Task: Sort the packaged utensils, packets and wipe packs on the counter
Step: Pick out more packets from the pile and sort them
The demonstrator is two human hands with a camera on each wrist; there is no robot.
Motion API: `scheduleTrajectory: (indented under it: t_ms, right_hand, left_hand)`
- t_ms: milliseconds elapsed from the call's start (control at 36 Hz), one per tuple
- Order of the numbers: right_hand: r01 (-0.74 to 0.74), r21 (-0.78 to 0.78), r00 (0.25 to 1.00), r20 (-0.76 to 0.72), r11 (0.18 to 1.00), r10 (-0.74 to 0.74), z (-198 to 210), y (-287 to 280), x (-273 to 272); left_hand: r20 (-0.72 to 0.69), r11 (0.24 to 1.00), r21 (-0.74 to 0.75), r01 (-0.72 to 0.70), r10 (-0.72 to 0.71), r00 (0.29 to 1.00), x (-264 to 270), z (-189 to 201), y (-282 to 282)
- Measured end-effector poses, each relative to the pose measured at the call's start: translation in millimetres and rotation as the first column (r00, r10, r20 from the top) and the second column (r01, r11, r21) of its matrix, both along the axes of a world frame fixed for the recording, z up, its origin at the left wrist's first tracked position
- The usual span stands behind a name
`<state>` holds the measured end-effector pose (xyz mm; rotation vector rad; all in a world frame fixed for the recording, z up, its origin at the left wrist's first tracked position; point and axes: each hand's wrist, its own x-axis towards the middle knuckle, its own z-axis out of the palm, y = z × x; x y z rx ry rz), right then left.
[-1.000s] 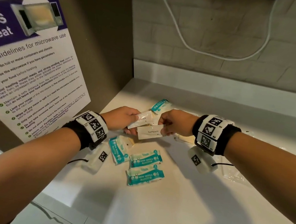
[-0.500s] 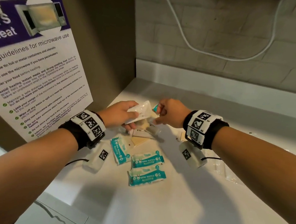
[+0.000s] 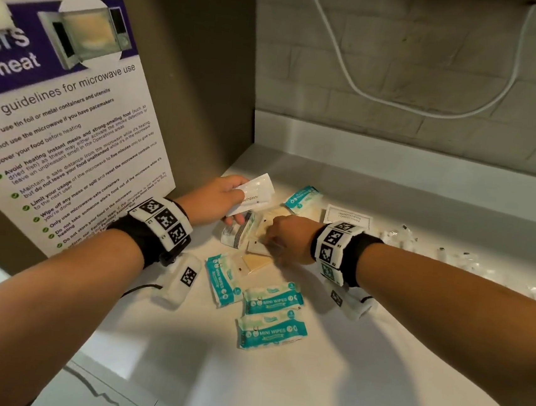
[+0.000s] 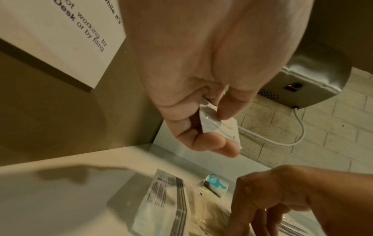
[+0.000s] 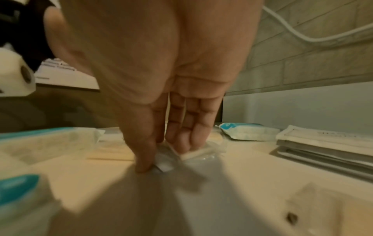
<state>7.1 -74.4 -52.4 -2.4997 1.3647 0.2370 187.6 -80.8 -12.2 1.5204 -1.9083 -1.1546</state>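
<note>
My left hand [image 3: 237, 204] holds a couple of white toothpaste packets [image 3: 256, 192] above the counter's back left; the left wrist view shows thumb and fingers pinching these packets [image 4: 210, 123]. My right hand [image 3: 286, 240] is down in the pile, its thumb and fingers pinching a clear plastic packet [image 5: 171, 159] on the counter. Teal mini wipes packs lie in front [image 3: 273, 298], [image 3: 272, 332] and to the left [image 3: 222, 278]; another wipe pack [image 3: 303, 198] lies behind. A tan packet [image 3: 256, 262] sits by my right hand.
A stack of shampoo sachets [image 3: 349, 215] lies behind my right wrist, with clear wrapped utensils [image 3: 420, 243] spread to the right. A microwave poster [image 3: 55, 117] covers the left wall. A white cable [image 3: 401, 94] hangs on the brick back wall below a dryer [image 4: 306, 86].
My right hand let go of the white packets and dropped to the pile on the counter. My left hand kept the packets and drew them back to the left.
</note>
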Motion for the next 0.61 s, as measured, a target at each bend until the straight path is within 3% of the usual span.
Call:
scheduleTrajectory:
  t_ms: [194,389,472,611]
  right_hand:
    - [0.033,0.018,0.994,0.100,0.999,-0.035,5,-8,-9]
    - [0.284,0.036,0.894,0.352,0.958,-0.279,25,-30,-34]
    - [0.398,0.010,0.881,0.277,0.918,-0.385,29,-39,-39]
    - [0.394,0.053,0.919,-0.062,0.918,-0.390,19,-43,-35]
  left_hand:
    - [-0.022,0.999,-0.010,-0.033,0.032,0.999,7,-10,-9]
    - [-0.067,0.998,-0.034,-0.048,0.046,0.997,9,-17,-17]
    - [-0.067,0.997,-0.062,-0.042,0.038,0.997,7,-15,-19]
    - [-0.043,0.996,-0.090,-0.025,0.021,0.999,6,-11,-23]
